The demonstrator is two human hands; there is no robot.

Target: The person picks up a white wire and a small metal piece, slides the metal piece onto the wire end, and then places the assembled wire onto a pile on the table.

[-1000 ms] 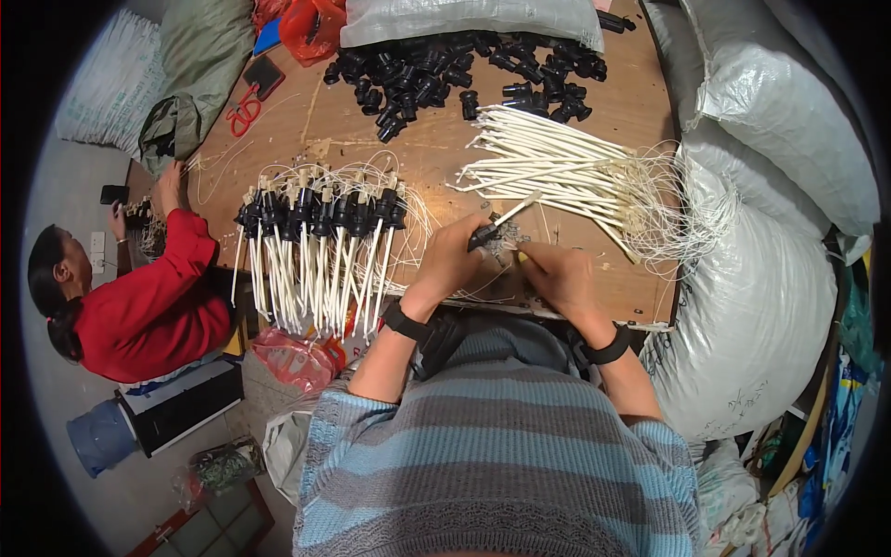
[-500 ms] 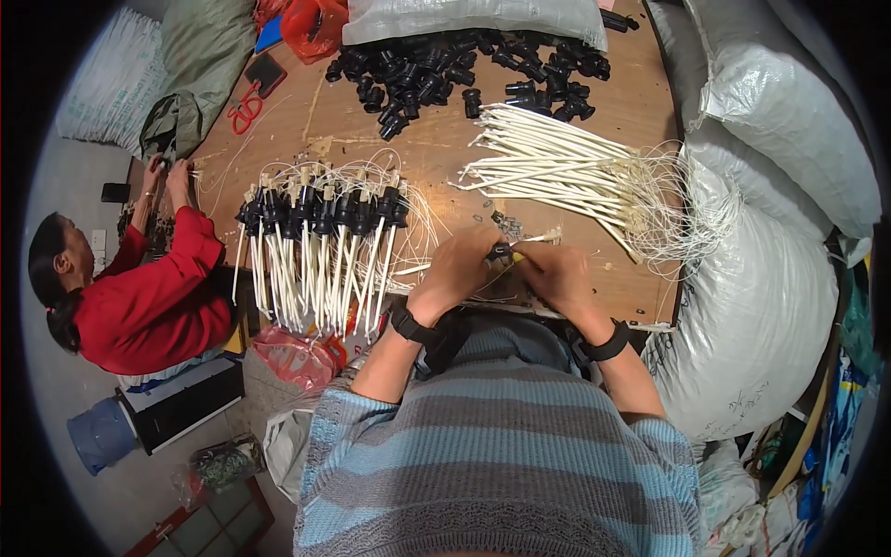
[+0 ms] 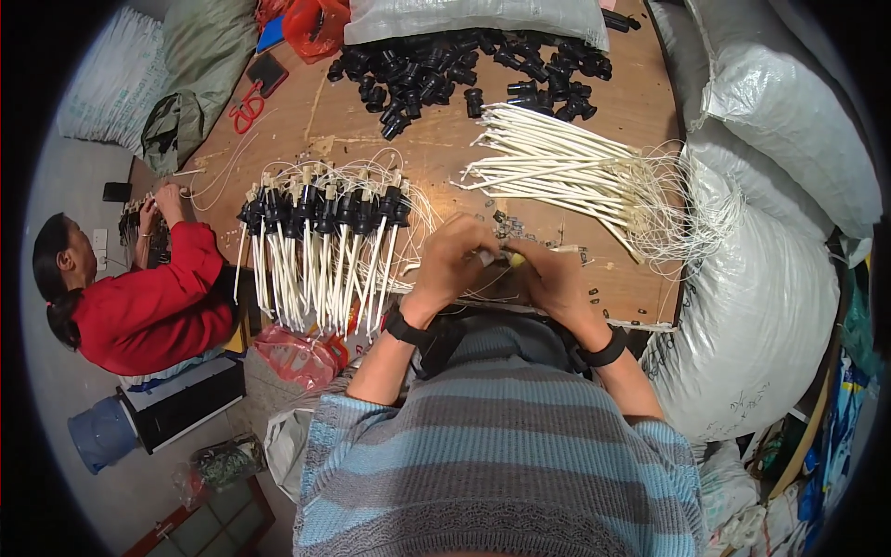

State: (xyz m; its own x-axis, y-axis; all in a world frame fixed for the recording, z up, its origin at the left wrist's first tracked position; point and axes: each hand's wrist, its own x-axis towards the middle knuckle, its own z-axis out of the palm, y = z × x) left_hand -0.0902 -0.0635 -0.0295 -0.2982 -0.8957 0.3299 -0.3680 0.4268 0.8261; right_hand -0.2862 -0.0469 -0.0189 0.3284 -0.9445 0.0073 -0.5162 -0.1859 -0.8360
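1. A thin, straight, cream-white stick (image 3: 569, 249) pokes out past the right hand (image 3: 553, 278).
2. The left hand (image 3: 453, 258) curls nearby; I can't tell if either grip is closed.
3. Small grey bits (image 3: 506, 226) lie beyond on the brown wooden bench (image 3: 418, 132).

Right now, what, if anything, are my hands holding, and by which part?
It can't be told: a pale stick shows beyond your right hand, but that hand and your left hand hide any hold.

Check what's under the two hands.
Around the left hand and right hand: brown tabletop, small greyish pieces just beyond, a pale stick end past the right. The surface directly beneath and most of anything gripped are covered.
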